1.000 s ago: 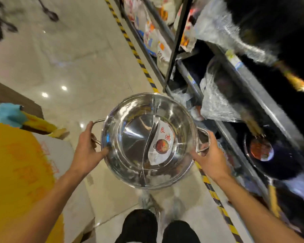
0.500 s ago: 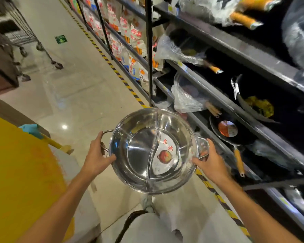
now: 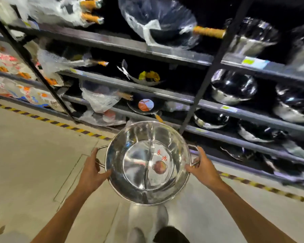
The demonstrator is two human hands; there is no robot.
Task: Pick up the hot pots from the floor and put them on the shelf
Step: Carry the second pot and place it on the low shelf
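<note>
A shiny steel hot pot (image 3: 139, 165) with a middle divider and a round label inside hangs in the air in front of me, mouth up. My left hand (image 3: 92, 171) grips its left loop handle. My right hand (image 3: 203, 168) grips the right handle. The dark metal shelf (image 3: 165, 95) stands just beyond the pot, its rails running from upper left to lower right. Other steel pots (image 3: 233, 90) sit on the shelf's right bays.
Bagged woks with orange handles (image 3: 161, 27) and a dark pan (image 3: 145, 106) fill the left bays. A black upright post (image 3: 211, 71) splits the shelf above the pot. Yellow-black floor tape (image 3: 60, 122) runs along the shelf base. My legs (image 3: 165, 234) show below.
My view has swung right, from along the aisle to facing the shelf. The pot stays held by both handles and is now closer to the lower rails.
</note>
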